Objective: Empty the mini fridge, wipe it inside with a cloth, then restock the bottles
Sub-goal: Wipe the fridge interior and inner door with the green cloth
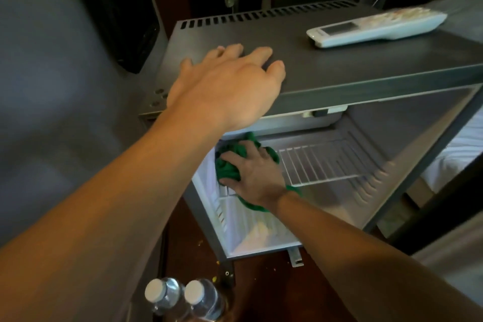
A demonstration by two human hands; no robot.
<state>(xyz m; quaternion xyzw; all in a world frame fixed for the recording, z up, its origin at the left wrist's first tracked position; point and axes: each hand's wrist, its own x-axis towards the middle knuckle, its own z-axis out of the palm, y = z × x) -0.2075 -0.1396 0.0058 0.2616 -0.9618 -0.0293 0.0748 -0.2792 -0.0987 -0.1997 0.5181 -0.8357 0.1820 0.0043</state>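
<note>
Head view looks down on an open mini fridge (339, 68) with its door (407, 144) swung out to the right. The left hand (230, 86) rests palm down on the fridge's grey top near the front left corner, its fingers spread wide and lying nearly flat, holding nothing. The right hand (257, 178) reaches inside the compartment and presses a bunched green cloth (228, 168) against the left end of the white wire shelf (321, 165), close to the left inner wall; its fingers are splayed over the cloth rather than closed around it. No bottles show in the part of the interior in view. Two clear water bottles (162, 294) (202, 297) with white caps stand side by side on the dark floor (261, 285) below the fridge's left front corner. A white remote control (376, 27) lies on the fridge top, well apart from the left hand.
</note>
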